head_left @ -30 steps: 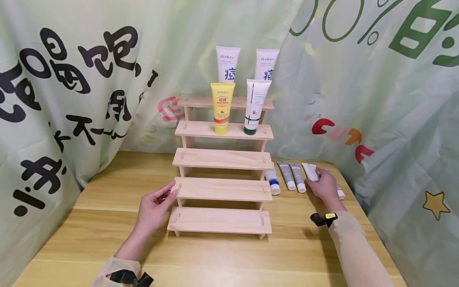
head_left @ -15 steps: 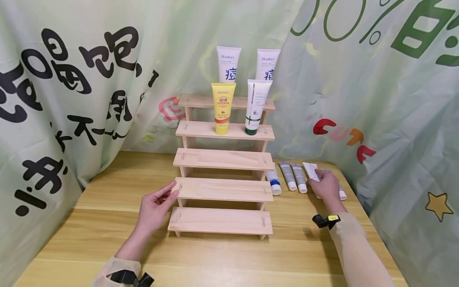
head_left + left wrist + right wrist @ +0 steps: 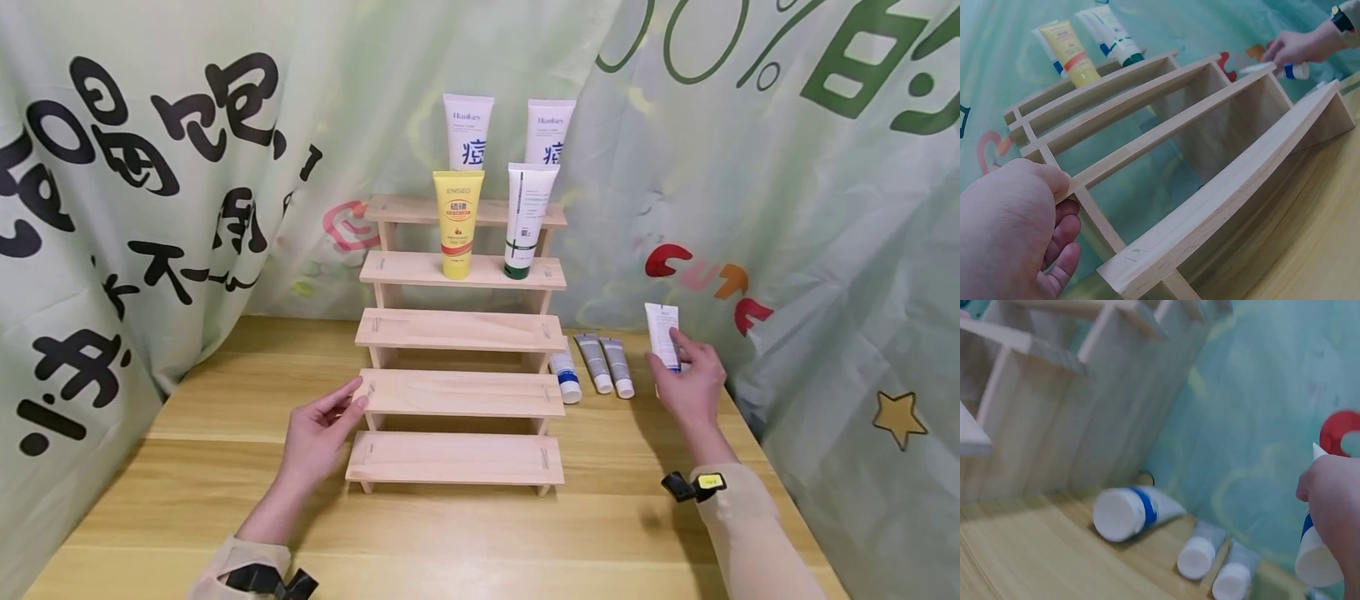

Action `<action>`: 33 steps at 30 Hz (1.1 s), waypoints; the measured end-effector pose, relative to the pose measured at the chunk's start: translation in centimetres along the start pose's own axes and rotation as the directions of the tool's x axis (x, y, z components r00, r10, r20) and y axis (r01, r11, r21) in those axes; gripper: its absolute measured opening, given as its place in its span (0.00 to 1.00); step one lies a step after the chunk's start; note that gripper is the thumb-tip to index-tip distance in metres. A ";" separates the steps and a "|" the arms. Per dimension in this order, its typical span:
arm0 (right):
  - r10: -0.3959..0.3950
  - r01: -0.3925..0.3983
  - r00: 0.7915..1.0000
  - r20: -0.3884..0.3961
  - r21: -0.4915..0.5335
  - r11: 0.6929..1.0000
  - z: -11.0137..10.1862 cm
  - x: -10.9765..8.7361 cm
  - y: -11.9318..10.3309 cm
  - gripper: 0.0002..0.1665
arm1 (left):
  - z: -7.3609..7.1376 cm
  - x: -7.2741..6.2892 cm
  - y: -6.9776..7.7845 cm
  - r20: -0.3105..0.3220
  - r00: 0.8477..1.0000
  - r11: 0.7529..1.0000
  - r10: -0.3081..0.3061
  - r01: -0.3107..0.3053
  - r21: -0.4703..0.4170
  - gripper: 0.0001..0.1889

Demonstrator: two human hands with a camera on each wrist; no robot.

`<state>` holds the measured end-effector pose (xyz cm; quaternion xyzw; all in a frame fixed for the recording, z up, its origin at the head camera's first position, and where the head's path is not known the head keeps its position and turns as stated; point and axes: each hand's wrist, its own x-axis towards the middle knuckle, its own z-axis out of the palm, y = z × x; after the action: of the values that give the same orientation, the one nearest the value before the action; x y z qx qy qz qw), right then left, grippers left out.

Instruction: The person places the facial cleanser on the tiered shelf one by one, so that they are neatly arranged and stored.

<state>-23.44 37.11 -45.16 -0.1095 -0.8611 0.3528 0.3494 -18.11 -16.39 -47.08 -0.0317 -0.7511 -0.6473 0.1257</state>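
Over the wood-grain tabletop [image 3: 450, 542], the right hand [image 3: 693, 379] pinches a white squeeze tube [image 3: 662, 327], long axis near-upright, cap down, well right of the five-step wooden rack [image 3: 457, 332], whose left edge the left hand [image 3: 313, 432] grips.

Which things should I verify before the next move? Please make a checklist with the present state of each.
1. Right hand holds the white tube: ok, it is pinched.
2. Its cap points down: ok, seen in the right wrist view.
3. Left hand grips the wooden stand: ok, at the second step from the bottom.
4. Yellow tube and green-capped tube upright: ok.
5. Every tube standing: not ok, two grey tubes lie on the table.
6. Rear tubes fully seated on the top step: cannot tell, bases mostly hidden.
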 end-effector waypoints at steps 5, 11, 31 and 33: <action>-0.073 0.077 0.995 -0.074 0.053 0.996 -0.9 -0.1 -2.1 0.34 | 0.0 0.0 0.0 0.003 1.000 1.000 0.004 -0.003 -0.011 0.19; -0.129 0.142 0.985 -0.118 0.114 0.983 -2.1 -0.3 -5.2 0.34 | -0.1 0.0 -0.2 0.007 1.000 1.000 0.000 0.000 -0.005 0.19; -0.192 0.254 0.959 -0.208 0.333 0.908 -2.0 -1.8 -14.9 0.32 | -0.1 -0.1 -0.1 0.007 1.000 1.000 0.015 -0.015 -0.023 0.19; -0.192 0.264 0.956 -0.222 0.363 0.894 -1.6 -1.9 -15.6 0.32 | -0.1 -0.1 0.0 0.006 1.000 0.999 0.022 -0.021 -0.027 0.19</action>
<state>-20.07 25.82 -34.67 0.0325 -0.7455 0.4616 0.4797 -18.05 -16.46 -47.11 -0.0435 -0.7425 -0.6557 0.1298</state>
